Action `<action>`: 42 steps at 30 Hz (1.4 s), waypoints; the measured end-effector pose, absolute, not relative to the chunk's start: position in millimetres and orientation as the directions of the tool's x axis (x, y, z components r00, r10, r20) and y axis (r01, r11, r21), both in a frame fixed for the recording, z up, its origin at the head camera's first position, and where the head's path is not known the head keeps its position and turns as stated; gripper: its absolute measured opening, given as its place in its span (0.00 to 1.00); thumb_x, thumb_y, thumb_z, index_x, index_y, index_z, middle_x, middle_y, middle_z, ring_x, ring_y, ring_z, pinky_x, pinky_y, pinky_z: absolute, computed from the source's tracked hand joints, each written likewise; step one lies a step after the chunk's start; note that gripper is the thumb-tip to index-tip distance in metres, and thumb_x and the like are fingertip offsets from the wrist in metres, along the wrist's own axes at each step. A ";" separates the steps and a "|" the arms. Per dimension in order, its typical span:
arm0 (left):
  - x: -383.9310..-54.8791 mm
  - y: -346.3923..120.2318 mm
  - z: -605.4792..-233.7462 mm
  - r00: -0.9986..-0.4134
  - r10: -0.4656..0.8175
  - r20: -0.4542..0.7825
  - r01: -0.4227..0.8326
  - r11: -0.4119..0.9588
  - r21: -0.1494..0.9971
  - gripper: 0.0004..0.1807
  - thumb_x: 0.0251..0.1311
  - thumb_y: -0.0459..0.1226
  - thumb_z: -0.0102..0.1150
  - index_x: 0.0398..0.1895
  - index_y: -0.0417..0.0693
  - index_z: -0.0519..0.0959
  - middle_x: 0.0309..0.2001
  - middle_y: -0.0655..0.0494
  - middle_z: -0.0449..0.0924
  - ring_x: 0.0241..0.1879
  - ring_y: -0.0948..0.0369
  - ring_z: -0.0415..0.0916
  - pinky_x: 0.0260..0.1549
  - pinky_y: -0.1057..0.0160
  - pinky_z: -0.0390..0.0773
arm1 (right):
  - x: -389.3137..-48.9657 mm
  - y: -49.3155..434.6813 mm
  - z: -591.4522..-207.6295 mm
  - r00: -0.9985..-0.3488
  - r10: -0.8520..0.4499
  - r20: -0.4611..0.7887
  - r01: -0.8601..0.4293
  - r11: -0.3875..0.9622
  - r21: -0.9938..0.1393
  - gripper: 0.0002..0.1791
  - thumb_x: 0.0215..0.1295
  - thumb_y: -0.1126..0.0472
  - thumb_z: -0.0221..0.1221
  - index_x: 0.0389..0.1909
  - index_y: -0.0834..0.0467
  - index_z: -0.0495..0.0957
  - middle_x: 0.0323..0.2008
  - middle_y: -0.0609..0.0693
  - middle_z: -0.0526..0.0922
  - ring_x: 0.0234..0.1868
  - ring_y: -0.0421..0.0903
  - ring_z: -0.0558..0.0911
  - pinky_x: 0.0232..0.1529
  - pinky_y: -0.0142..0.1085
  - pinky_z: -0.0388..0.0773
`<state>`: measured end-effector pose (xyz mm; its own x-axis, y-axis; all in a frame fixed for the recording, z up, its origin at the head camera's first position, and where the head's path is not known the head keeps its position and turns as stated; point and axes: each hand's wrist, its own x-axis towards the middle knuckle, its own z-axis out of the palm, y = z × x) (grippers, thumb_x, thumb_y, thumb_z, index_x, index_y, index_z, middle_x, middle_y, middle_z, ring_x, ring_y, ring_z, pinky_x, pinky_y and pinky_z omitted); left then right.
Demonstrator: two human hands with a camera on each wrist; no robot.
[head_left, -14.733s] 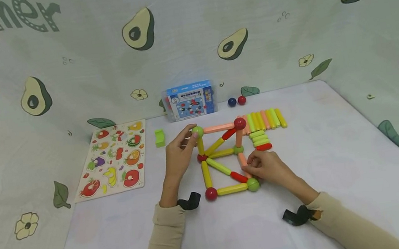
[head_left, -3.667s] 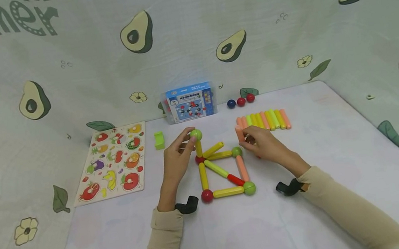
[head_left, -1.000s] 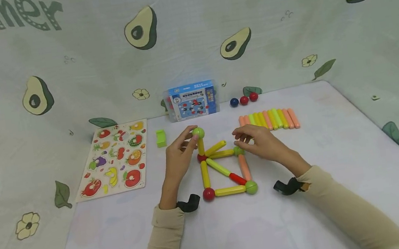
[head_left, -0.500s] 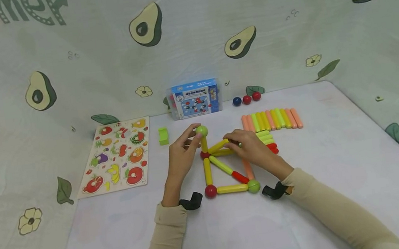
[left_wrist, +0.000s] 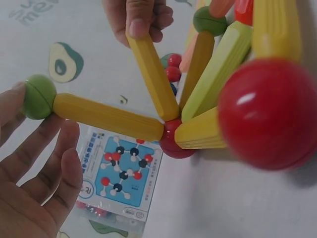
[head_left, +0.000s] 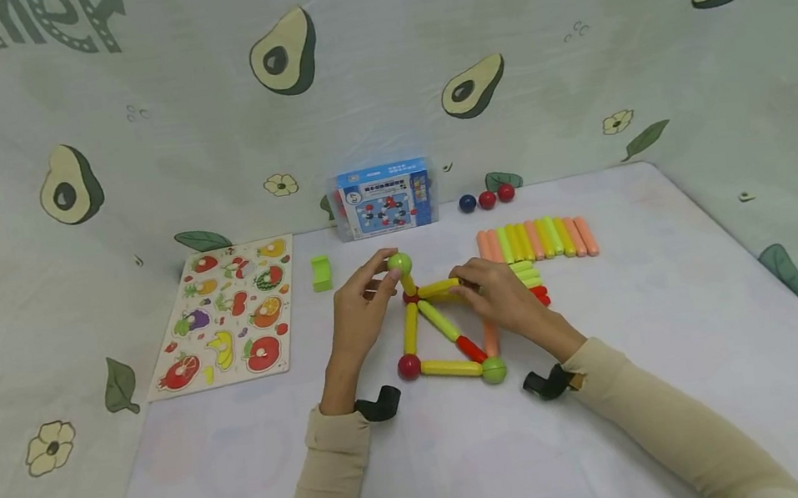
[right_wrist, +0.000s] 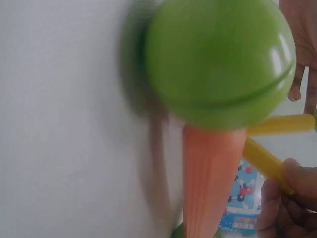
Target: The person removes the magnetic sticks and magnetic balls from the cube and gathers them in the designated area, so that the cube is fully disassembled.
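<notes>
Yellow rod between right fingertips

A pale-clothed table carries a fruit-printed board at left, a green block beside it and, at the back, a blue box, a blue ball and two red balls. A row of sticks lies right of the ball-and-stick frame.

Green ball on one yellow rod, slanted second yellow rod, both on the same red ball
</notes>
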<state>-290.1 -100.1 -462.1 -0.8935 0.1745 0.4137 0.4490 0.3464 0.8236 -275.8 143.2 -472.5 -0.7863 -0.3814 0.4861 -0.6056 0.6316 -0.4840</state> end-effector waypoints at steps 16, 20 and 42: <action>-287.2 -101.7 -457.8 -0.898 0.175 0.403 0.439 0.384 0.812 0.21 0.70 0.53 0.54 0.64 0.66 0.77 0.52 0.58 0.83 0.38 0.64 0.81 0.44 0.62 0.82 | -266.5 135.7 -471.3 -0.795 -0.383 0.470 -0.594 0.650 -0.475 0.12 0.57 0.67 0.72 0.41 0.66 0.85 0.30 0.50 0.81 0.27 0.42 0.75 0.28 0.31 0.78; -287.5 -103.2 -456.1 -0.891 0.190 0.412 0.453 0.376 0.808 0.21 0.70 0.52 0.54 0.64 0.64 0.78 0.51 0.57 0.83 0.38 0.63 0.81 0.44 0.61 0.82 | -266.0 137.8 -471.2 -0.799 -0.394 0.455 -0.595 0.624 -0.505 0.11 0.58 0.67 0.71 0.41 0.66 0.85 0.30 0.48 0.80 0.27 0.42 0.74 0.27 0.31 0.77; -288.0 -105.5 -457.4 -0.895 0.190 0.404 0.446 0.366 0.817 0.20 0.71 0.52 0.56 0.63 0.66 0.78 0.53 0.57 0.80 0.44 0.62 0.82 0.45 0.60 0.81 | -305.0 92.4 -460.6 -0.843 -0.536 -0.045 -0.461 0.763 -0.453 0.22 0.72 0.60 0.59 0.65 0.55 0.77 0.57 0.49 0.83 0.50 0.48 0.81 0.57 0.43 0.77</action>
